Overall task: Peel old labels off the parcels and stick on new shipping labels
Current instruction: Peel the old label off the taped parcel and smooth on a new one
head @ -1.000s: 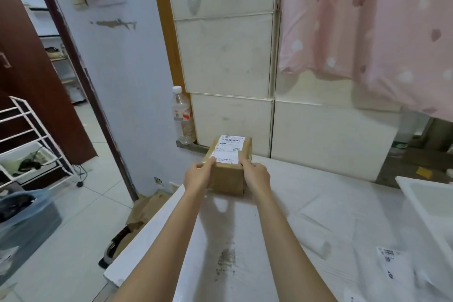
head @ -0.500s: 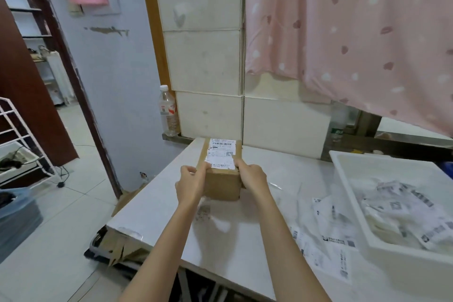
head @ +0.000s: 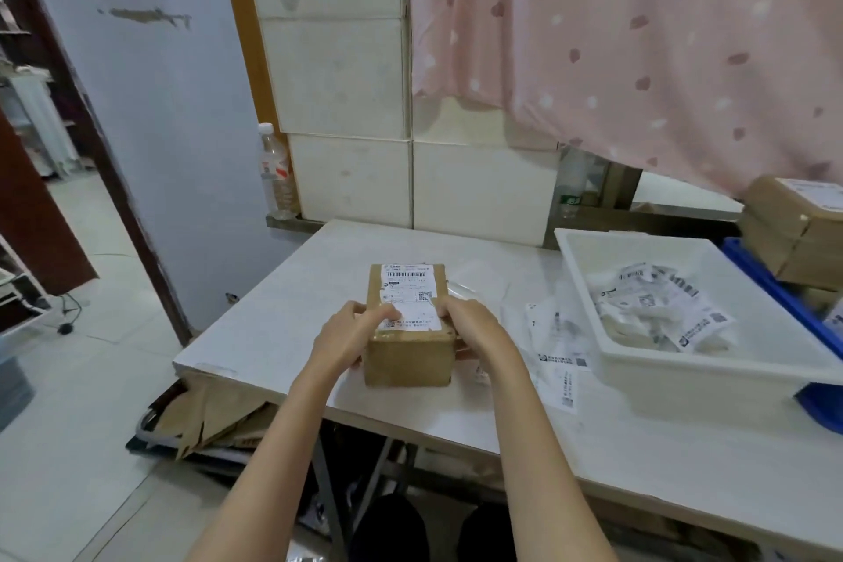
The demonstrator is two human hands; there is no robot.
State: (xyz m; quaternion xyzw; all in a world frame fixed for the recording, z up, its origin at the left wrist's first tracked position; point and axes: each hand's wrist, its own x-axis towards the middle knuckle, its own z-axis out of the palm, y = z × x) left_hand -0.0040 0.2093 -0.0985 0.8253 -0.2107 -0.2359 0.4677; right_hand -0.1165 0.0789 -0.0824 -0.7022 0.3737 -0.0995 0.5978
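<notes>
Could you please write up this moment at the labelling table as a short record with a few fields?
parcel: cardboard box standing on the white table, near its front edge
label: white shipping label on the box top
left hand: left hand grips the box's left side, fingers lying on the label
right hand: right hand holds the box's right side, fingertips at the label's edge
loose papers: label sheets lying on the table right of the box
tray: white tray holding crumpled labels
other parcels: cardboard boxes at far right
</notes>
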